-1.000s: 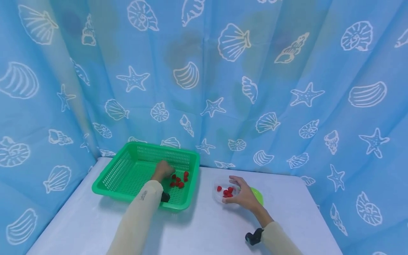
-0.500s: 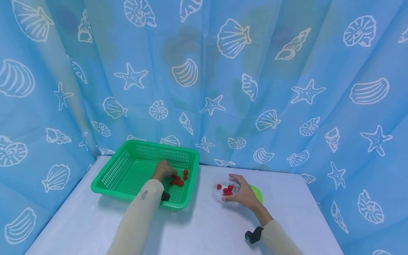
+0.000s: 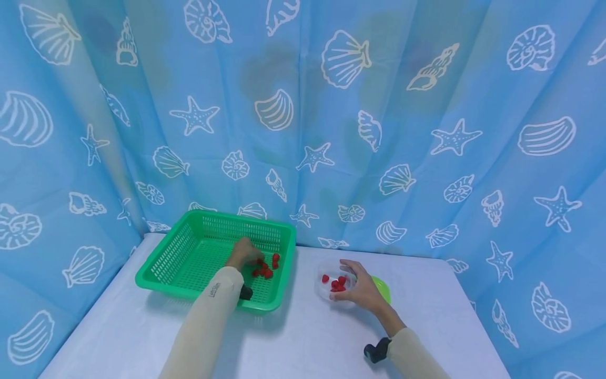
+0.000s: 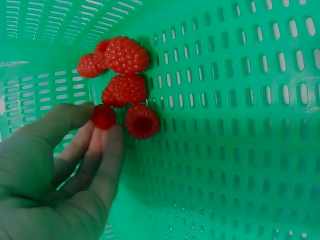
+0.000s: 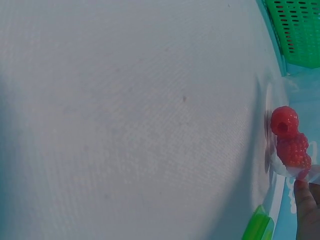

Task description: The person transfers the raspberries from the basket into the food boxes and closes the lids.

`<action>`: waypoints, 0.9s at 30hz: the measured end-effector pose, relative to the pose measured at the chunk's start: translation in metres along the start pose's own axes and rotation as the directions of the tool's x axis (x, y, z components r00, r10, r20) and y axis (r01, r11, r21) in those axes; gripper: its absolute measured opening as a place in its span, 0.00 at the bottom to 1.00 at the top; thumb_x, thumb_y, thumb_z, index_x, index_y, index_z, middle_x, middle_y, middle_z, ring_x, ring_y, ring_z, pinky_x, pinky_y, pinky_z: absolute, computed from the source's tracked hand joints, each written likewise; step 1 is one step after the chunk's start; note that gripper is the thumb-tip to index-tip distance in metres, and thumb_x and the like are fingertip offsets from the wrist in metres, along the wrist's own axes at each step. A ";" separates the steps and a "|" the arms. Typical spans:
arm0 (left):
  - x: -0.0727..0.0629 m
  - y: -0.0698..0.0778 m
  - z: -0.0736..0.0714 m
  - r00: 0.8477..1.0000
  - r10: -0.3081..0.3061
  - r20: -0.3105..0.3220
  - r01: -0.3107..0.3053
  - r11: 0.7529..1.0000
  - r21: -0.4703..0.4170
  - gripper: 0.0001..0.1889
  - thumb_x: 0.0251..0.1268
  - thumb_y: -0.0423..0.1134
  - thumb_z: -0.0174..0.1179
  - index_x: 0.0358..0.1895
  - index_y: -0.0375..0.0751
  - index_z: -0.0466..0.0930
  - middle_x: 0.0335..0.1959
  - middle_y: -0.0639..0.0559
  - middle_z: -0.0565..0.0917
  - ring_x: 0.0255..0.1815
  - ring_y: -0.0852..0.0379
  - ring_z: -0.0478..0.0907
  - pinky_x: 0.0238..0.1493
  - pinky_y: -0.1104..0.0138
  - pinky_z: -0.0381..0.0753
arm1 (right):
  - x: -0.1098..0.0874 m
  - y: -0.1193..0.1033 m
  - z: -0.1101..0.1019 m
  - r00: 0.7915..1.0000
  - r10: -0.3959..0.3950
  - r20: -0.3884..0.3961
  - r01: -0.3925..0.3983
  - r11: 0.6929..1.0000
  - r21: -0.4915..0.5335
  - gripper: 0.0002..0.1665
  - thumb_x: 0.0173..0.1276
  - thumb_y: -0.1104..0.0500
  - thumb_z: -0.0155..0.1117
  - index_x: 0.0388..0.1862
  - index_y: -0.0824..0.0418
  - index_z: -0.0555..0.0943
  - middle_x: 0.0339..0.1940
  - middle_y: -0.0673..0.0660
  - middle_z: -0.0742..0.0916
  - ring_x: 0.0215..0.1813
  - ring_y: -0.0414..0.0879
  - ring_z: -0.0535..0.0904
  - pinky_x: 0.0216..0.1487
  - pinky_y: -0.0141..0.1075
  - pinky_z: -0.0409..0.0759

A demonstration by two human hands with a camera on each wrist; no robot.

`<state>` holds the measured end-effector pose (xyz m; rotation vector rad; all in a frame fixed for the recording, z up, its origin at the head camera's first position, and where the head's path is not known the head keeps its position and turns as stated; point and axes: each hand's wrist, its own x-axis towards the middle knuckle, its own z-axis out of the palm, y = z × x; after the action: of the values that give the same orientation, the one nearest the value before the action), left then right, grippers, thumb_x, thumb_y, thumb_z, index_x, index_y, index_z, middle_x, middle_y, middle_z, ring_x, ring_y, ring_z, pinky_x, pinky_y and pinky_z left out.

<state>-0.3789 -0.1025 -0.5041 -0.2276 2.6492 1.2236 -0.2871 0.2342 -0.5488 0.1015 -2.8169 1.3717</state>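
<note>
Inside the green basket (image 3: pixel 161 281), my left hand (image 3: pixel 243 251) reaches down to a cluster of raspberries (image 3: pixel 268 273). The left wrist view shows its thumb and fingertips pinching a small raspberry (image 4: pixel 103 117), beside several others on the basket floor. My right hand (image 3: pixel 363 289) holds a clear plastic container (image 3: pixel 322 292) on the table, thumb on the near side and fingers on the far side. Several raspberries (image 3: pixel 338 285) lie in that container. Only fingertips of the right hand show at the edge of the right wrist view.
A bright green lid-like piece (image 3: pixel 381 289) lies just right of the container, partly behind my right hand. White cloth covers the table (image 3: pixel 293 342). A blue shell-print curtain (image 3: pixel 303 131) stands along the back and sides.
My left hand has shifted slightly right, its fingers now among the raspberries. The right hand and the container have stayed in place.
</note>
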 end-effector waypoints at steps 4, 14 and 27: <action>0.001 0.006 -0.003 0.999 0.035 0.002 -0.035 0.999 -0.011 0.16 0.56 0.33 0.67 0.15 0.40 0.71 0.13 0.50 0.71 0.15 0.55 0.68 0.18 0.64 0.70 | 0.000 -0.002 -0.001 1.000 -0.008 0.008 0.008 1.000 0.000 0.60 0.38 0.47 0.86 0.72 0.45 0.65 0.68 0.48 0.73 0.70 0.52 0.66 0.57 0.56 0.76; 0.006 0.014 -0.006 0.996 0.091 -0.005 -0.091 0.982 -0.164 0.09 0.64 0.38 0.64 0.32 0.35 0.87 0.27 0.45 0.85 0.25 0.52 0.79 0.27 0.61 0.78 | 0.001 0.000 -0.002 1.000 -0.012 0.007 0.012 1.000 -0.012 0.61 0.37 0.45 0.86 0.72 0.44 0.65 0.68 0.49 0.73 0.70 0.52 0.66 0.56 0.57 0.77; -0.002 0.025 -0.012 0.987 0.121 0.102 -0.016 0.720 -0.694 0.17 0.67 0.30 0.60 0.56 0.24 0.77 0.52 0.33 0.80 0.55 0.40 0.79 0.57 0.53 0.77 | 0.003 0.000 0.002 1.000 0.019 0.003 -0.019 1.000 -0.022 0.62 0.36 0.46 0.86 0.72 0.44 0.65 0.68 0.49 0.73 0.70 0.52 0.66 0.55 0.57 0.77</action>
<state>-0.3846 -0.0961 -0.4779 -0.1432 1.9679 2.1323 -0.2896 0.2328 -0.5497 0.0769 -2.8419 1.3455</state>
